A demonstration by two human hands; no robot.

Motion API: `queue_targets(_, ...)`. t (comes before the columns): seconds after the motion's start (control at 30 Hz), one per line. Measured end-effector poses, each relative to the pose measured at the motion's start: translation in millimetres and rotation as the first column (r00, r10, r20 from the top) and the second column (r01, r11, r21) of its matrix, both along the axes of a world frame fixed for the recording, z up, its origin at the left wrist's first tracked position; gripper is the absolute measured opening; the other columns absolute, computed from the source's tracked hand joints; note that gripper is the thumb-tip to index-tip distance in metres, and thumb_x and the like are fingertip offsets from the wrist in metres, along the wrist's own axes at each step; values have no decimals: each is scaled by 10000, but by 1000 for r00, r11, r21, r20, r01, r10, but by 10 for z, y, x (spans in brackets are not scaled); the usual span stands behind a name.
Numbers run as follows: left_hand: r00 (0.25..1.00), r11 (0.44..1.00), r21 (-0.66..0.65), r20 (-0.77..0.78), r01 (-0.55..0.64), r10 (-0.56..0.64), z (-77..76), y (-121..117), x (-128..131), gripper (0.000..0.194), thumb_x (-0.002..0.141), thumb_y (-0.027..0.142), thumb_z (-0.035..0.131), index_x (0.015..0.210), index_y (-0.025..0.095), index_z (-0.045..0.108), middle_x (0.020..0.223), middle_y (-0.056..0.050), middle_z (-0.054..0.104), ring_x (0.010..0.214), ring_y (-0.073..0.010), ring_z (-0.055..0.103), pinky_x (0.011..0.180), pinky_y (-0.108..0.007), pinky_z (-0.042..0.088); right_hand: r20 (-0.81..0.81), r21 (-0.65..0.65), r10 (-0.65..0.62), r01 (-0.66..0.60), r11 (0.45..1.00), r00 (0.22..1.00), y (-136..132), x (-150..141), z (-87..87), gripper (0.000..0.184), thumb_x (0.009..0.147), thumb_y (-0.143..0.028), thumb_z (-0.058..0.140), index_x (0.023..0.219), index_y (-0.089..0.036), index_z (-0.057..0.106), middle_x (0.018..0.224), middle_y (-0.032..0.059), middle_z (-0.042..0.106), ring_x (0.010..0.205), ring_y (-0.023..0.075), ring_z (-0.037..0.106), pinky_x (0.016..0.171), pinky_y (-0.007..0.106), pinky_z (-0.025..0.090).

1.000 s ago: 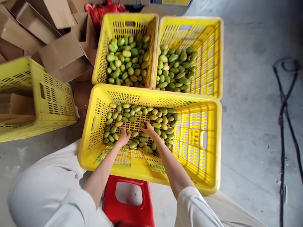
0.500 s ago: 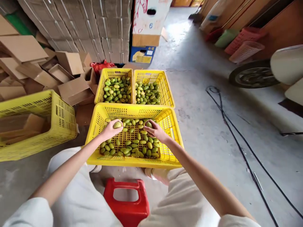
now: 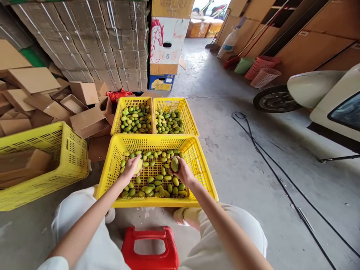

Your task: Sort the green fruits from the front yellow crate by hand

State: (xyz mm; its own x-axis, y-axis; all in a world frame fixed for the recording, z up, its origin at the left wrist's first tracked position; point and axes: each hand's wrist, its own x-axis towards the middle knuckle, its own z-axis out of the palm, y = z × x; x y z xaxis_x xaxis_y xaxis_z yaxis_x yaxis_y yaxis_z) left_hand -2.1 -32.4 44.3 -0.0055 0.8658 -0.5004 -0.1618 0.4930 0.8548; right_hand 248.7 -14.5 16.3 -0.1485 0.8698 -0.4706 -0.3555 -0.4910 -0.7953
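Note:
Both hands are over the large yellow crate (image 3: pixel 157 202) in front of me, where green oval fruits like small mangoes (image 3: pixel 159 183) lie spread on the slatted bottom. My left hand (image 3: pixel 129 168) is closed round a yellow-green mango (image 3: pixel 138 166) on the crate's left side. On the right, my right hand (image 3: pixel 184 172) grips another green mango (image 3: pixel 174 164), its near side showing between thumb and fingers. Behind this crate stand two smaller yellow crates, the left one (image 3: pixel 113 125) and the right one (image 3: pixel 194 122), each holding many such fruits.
A yellow crate (image 3: pixel 73 157) with cardboard in it stands at the left, before a heap of cardboard boxes (image 3: pixel 33 80). Between my legs is a red plastic stool (image 3: pixel 150 258). A black cable (image 3: pixel 270 165) lies on the concrete floor; a white vehicle (image 3: pixel 317 88) stands at the right.
The view has tilted up and shifted slightly right. Both hands still hold fruits; the right hand has turned, so its mango shows more fully. The fingers of the left hand have moved round its mango.

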Motion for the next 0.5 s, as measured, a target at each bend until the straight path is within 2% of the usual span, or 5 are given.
queue_targets(0.07, 987, 997, -60, 150, -53, 62, 3, 81, 23, 288, 965, 439, 631, 845, 177, 616, 603, -22, 635, 450, -121, 555, 392, -209, 364, -68, -2, -15, 15, 1000, 998, 98, 102, 39, 422, 676, -551, 809, 889, -259, 593, 714, 10, 665, 644, 206, 632, 485, 290, 474)
queue_targets(0.13, 959, 996, -63, 274, -65, 80, 11, 151, 46, 211, 901, 346, 731, 923, 172, 615, 748, -40, 699, 605, -145, 666, 512, -237, 510, -109, 19, -48, 50, 999, 993, 158, 203, 102, 430, 661, -496, 840, 933, -261, 603, 775, 14, 695, 691, 218, 671, 521, 312, 524)
queue_targets(0.2, 939, 998, -27, 339, -50, 56, 23, 194, 73, 301, 793, 286, 848, 929, 169, 607, 834, -43, 720, 686, -152, 701, 607, -265, 578, -148, 27, -99, 104, 994, 984, 176, 271, 159, 437, 656, -457, 880, 916, -262, 588, 813, 5, 710, 691, 200, 677, 544, 309, 550)
queue_targets(0.33, 901, 997, 54, 434, -52, 24, 67, 193, 124, 463, 642, 281, 964, 819, 185, 546, 724, 24, 641, 585, -94, 619, 524, -198, 500, -235, -21, -172, 172, 985, 957, 150, 305, 215, 448, 614, -321, 939, 834, -244, 557, 794, -27, 698, 598, 112, 600, 486, 211, 470)
queue_targets(0.5, 897, 998, 56, 439, 29, -51, 118, 138, 150, 435, 658, 372, 945, 786, 180, 576, 569, 77, 513, 427, -46, 456, 406, -158, 318, -257, -49, -112, 103, 994, 960, 105, 253, 201, 433, 600, -355, 961, 833, -213, 625, 656, -56, 603, 454, 48, 382, 383, 170, 240)
